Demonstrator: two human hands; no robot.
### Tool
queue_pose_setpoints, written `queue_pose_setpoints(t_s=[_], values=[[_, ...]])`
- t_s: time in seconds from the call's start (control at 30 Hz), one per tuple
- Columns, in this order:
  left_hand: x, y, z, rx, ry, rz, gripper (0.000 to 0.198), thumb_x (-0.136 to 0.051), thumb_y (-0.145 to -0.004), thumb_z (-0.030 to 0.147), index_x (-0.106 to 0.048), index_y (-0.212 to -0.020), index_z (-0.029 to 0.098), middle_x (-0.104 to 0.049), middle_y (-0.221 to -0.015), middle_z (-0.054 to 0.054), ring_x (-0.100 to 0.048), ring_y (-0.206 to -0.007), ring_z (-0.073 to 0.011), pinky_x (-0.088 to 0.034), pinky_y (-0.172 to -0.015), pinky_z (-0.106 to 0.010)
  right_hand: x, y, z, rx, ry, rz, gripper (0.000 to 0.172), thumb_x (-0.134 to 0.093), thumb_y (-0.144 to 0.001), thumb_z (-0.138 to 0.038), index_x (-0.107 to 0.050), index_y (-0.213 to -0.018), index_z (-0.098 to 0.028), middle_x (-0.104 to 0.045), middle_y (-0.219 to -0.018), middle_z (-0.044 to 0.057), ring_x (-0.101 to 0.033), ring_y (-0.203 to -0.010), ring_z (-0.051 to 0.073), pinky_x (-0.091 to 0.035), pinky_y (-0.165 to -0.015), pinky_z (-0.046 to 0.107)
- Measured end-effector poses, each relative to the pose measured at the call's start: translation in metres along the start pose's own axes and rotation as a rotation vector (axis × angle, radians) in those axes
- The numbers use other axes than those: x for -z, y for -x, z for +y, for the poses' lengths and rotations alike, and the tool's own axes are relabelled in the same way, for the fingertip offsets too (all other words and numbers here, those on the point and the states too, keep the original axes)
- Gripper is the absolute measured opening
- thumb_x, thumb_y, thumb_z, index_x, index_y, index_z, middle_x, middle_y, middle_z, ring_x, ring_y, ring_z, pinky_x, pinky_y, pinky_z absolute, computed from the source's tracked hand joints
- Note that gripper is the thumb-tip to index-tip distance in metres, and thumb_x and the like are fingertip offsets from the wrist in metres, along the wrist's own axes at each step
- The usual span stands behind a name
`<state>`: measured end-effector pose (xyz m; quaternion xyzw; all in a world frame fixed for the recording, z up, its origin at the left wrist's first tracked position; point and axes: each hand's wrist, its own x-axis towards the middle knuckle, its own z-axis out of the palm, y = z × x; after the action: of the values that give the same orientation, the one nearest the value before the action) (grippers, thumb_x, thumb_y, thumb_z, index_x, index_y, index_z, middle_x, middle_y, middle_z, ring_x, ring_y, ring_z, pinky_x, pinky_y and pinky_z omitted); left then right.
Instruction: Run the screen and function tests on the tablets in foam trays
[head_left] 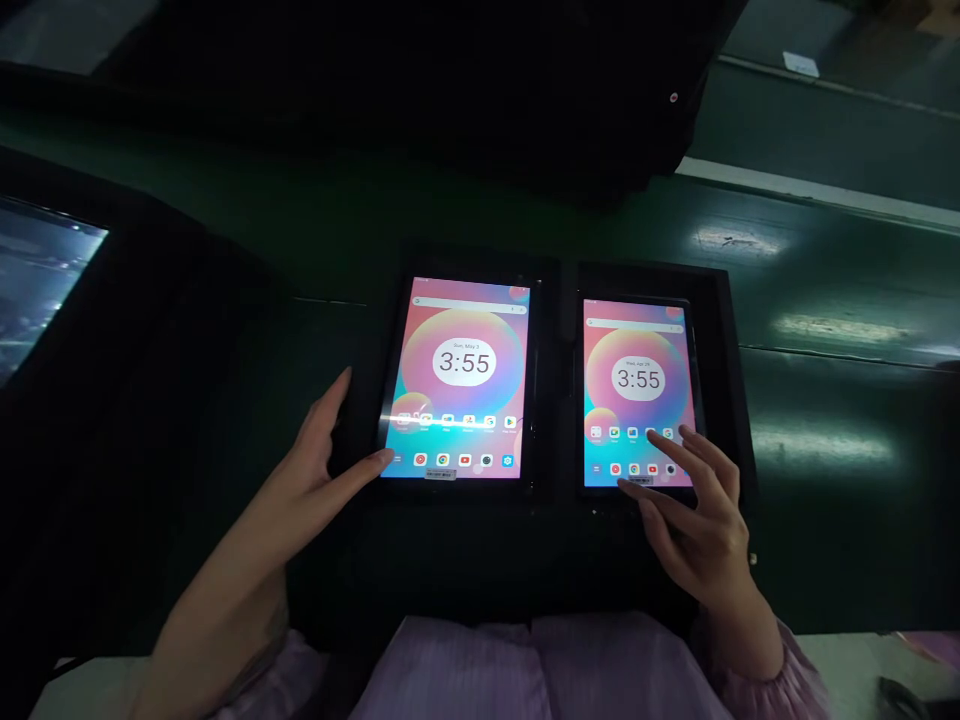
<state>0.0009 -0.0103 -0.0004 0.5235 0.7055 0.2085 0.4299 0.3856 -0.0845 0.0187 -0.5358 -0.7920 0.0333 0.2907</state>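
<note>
Near the near edge of the glossy dark-green surface, two upright-set rectangular tablets with black borders and lit pink-and-turquoise screens lie side by side in black, box-like holders, both clocks reading 3:55. The larger-looking left tablet has the bare left hand at its lower left corner: the thumb tip meets the screen's edge, the fingers stand well apart from it beside the holder, and the grip is spread. Over the lower right corner of the right tablet, the bare right hand has its fingers loosely fanned, the grip apart; whether every fingertip touches the glass I cannot tell. Black fabric covers part of the surface's far edge.
</note>
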Motion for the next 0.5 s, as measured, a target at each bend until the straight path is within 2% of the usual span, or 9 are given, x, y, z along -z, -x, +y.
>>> queue_pose_setpoints(t_s=[0.13, 0.23, 0.33, 0.4, 0.5], values=[[0.004, 0.001, 0.007, 0.077, 0.028, -0.112, 0.111, -0.07, -0.085, 0.069, -0.007, -0.172, 0.039, -0.009, -0.184, -0.007, -0.018, -0.167, -0.0397, -0.029, -0.128, -0.063, -0.008, -0.003, -0.006, 0.009, 0.004, -0.064, 0.023, -0.062, -0.102, -0.015, -0.078, -0.115, -0.025, -0.057, -0.152, 0.009, -0.039, -0.154, 0.036, -0.046, -0.113, 0.054], [0.006, 0.003, 0.009, 0.011, 0.001, -0.144, 0.109, -0.066, -0.09, 0.065, -0.002, -0.172, 0.035, -0.004, -0.184, -0.011, -0.011, -0.168, -0.0402, -0.023, -0.13, -0.065, -0.012, -0.005, -0.007, 0.006, 0.009, -0.074, 0.021, -0.063, -0.102, -0.016, -0.079, -0.113, -0.025, -0.056, -0.155, 0.009, -0.033, -0.159, 0.038, -0.042, -0.117, 0.057], [0.004, 0.003, 0.007, -0.067, -0.041, -0.162, 0.108, -0.065, -0.092, 0.062, 0.0, -0.172, 0.03, -0.005, -0.184, -0.015, -0.008, -0.168, -0.0401, -0.019, -0.131, -0.065, -0.013, -0.004, -0.004, -0.005, -0.015, -0.018, 0.019, -0.064, -0.101, -0.015, -0.079, -0.109, -0.024, -0.057, -0.156, 0.006, -0.037, -0.158, 0.037, -0.039, -0.119, 0.055], [0.003, 0.003, 0.006, -0.077, -0.065, -0.153, 0.109, -0.064, -0.093, 0.063, 0.002, -0.173, 0.03, -0.004, -0.183, -0.016, -0.007, -0.168, -0.0407, -0.022, -0.13, -0.066, -0.012, -0.004, -0.002, -0.01, -0.032, 0.028, 0.02, -0.064, -0.101, -0.013, -0.079, -0.108, -0.024, -0.058, -0.156, 0.004, -0.042, -0.155, 0.035, -0.041, -0.118, 0.052], [0.002, 0.002, 0.004, -0.062, -0.078, -0.138, 0.112, -0.065, -0.091, 0.066, 0.002, -0.173, 0.031, -0.001, -0.184, -0.015, -0.001, -0.168, -0.0415, -0.019, -0.13, -0.068, -0.01, -0.003, -0.001, -0.009, -0.043, 0.052, 0.021, -0.064, -0.1, -0.011, -0.079, -0.106, -0.023, -0.06, -0.154, 0.003, -0.047, -0.151, 0.033, -0.045, -0.115, 0.048]])
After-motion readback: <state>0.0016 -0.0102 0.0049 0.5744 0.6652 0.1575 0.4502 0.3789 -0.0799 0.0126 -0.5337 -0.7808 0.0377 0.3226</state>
